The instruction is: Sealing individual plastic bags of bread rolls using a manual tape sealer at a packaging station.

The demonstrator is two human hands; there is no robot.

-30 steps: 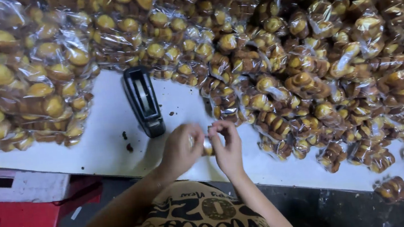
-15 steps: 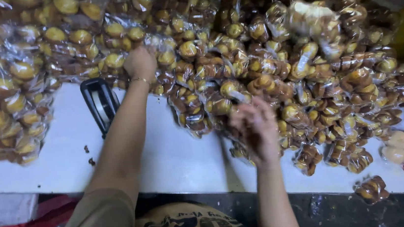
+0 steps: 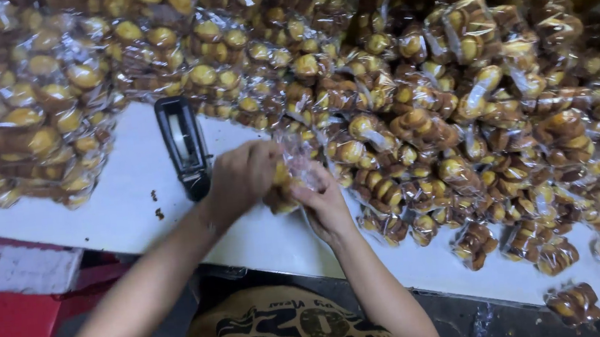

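Reaching in from the lower left, the left forearm runs up across the edge of the white counter with the wrist bent inward, and the left hand is curled shut, knuckles up, over the top of a small clear bag of yellow cakes. The right forearm rises from the bottom centre, and the right hand sits just below and to the right of the left, palm turned up, fingers closed on the same bag from beneath. The two hands press together around the bag, which is held just above the counter's near edge, in front of the heap of bagged cakes. Just left of the left hand a black tape dispenser lies on the counter. Larger sacks of the cakes are piled at the far left.
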